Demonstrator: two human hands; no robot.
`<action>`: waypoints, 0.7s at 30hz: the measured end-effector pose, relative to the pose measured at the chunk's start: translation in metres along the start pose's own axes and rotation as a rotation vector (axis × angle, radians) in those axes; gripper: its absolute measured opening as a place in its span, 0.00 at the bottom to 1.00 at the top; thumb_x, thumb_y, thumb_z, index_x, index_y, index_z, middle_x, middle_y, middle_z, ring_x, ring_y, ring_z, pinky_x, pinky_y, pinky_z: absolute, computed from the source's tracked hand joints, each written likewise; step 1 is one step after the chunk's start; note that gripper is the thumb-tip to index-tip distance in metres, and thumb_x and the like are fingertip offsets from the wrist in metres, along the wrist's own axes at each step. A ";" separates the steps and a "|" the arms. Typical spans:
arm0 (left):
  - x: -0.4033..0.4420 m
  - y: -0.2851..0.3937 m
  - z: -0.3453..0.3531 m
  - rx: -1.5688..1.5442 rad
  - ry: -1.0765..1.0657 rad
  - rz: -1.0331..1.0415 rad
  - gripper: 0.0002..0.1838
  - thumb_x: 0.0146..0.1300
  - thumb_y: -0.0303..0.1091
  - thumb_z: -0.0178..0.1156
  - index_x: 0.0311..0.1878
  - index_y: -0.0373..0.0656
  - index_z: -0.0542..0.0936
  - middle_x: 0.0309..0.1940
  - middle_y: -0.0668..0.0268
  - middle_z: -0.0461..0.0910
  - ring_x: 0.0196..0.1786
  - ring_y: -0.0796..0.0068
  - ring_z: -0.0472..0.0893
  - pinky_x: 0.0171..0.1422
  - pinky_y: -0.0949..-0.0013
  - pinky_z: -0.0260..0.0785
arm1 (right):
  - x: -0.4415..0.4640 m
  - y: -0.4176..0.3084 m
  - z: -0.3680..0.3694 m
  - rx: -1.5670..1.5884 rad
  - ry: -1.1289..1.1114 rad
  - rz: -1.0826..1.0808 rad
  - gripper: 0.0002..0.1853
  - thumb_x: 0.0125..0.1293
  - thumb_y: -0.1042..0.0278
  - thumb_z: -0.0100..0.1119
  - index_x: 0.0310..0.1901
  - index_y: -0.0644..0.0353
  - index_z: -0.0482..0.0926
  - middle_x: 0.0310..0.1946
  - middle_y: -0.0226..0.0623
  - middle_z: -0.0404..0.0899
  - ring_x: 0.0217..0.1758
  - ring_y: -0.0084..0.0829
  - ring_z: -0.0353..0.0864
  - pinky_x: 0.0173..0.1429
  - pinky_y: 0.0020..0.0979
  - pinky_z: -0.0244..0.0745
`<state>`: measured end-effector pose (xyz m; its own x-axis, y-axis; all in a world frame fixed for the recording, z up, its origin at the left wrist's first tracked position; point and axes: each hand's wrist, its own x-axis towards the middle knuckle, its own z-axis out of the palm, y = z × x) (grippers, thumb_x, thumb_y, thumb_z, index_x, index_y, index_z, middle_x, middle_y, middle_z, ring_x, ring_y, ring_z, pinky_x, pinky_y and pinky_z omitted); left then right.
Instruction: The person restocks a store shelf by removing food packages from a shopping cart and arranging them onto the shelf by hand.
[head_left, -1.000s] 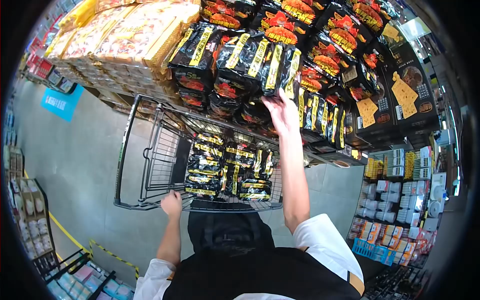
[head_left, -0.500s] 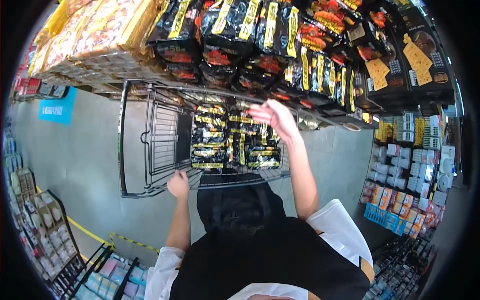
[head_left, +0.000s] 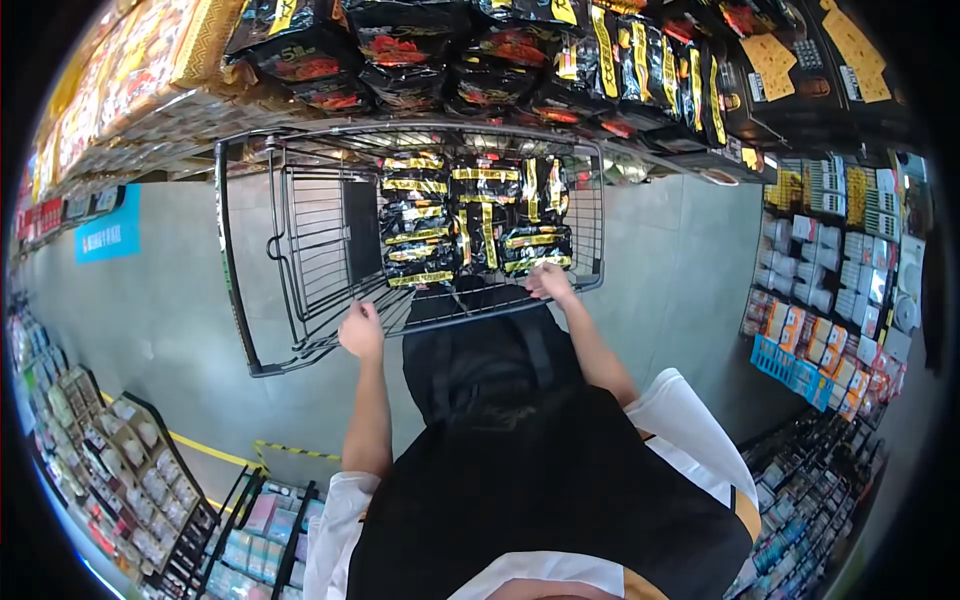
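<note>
A wire shopping cart [head_left: 235, 280] stands in front of me, crosswise, with several black food packets with yellow bands [head_left: 415, 238] packed in its basket. My left hand [head_left: 360, 330] is closed on the cart's near rim, left of the packets. At the near right side of the basket, my right hand [head_left: 548, 283] reaches just over the rim beside the lowest packet. Its fingers look apart and hold nothing I can see.
Beyond the cart is a display of stacked black packets [head_left: 400, 50], with gold cartons [head_left: 130, 80] to its left. Shelves of household goods [head_left: 825, 270] stand at right. Racks [head_left: 150, 460] fill the lower left. A blue floor sign [head_left: 108, 238] lies at left.
My right hand has come down from above the cart's far side to its near rim. The left hand stays on the rim. The view has shifted, so the cart sits slightly higher.
</note>
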<state>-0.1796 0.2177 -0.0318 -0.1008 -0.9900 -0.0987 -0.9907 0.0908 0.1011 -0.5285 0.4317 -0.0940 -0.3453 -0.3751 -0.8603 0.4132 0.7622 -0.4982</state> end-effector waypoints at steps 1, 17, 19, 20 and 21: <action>-0.001 -0.001 0.001 0.007 -0.006 0.006 0.12 0.61 0.43 0.53 0.29 0.50 0.81 0.20 0.61 0.81 0.25 0.54 0.80 0.32 0.53 0.71 | 0.001 -0.003 -0.001 0.011 -0.021 0.021 0.12 0.67 0.63 0.49 0.42 0.63 0.76 0.35 0.40 0.83 0.34 0.31 0.84 0.33 0.31 0.82; 0.000 0.004 -0.005 -0.015 -0.007 -0.013 0.14 0.62 0.44 0.53 0.26 0.48 0.79 0.21 0.61 0.81 0.26 0.53 0.80 0.34 0.53 0.70 | 0.017 0.001 0.017 -0.223 -0.047 -0.007 0.12 0.68 0.62 0.46 0.39 0.61 0.77 0.32 0.36 0.84 0.30 0.24 0.83 0.26 0.25 0.73; 0.000 0.003 -0.004 -0.016 0.005 -0.009 0.14 0.61 0.44 0.53 0.26 0.47 0.79 0.21 0.60 0.81 0.26 0.53 0.80 0.33 0.52 0.70 | 0.020 0.003 0.018 -0.219 -0.051 0.001 0.11 0.67 0.64 0.47 0.39 0.62 0.77 0.32 0.37 0.84 0.29 0.24 0.83 0.24 0.25 0.72; 0.000 0.003 -0.003 -0.015 0.017 -0.003 0.14 0.61 0.44 0.53 0.26 0.47 0.79 0.20 0.61 0.81 0.26 0.53 0.80 0.33 0.53 0.70 | 0.022 0.004 0.018 -0.218 -0.055 -0.004 0.11 0.66 0.65 0.48 0.39 0.62 0.77 0.32 0.37 0.84 0.29 0.24 0.82 0.23 0.25 0.71; 0.000 0.002 -0.003 -0.014 0.015 -0.011 0.14 0.61 0.44 0.53 0.26 0.47 0.79 0.20 0.61 0.81 0.26 0.53 0.80 0.33 0.53 0.70 | 0.025 0.006 0.018 -0.216 -0.058 -0.009 0.10 0.66 0.66 0.48 0.39 0.62 0.77 0.31 0.38 0.83 0.28 0.24 0.82 0.23 0.25 0.70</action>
<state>-0.1815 0.2173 -0.0290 -0.0886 -0.9924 -0.0851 -0.9904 0.0786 0.1139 -0.5194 0.4176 -0.1201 -0.2966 -0.4072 -0.8639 0.2186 0.8516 -0.4764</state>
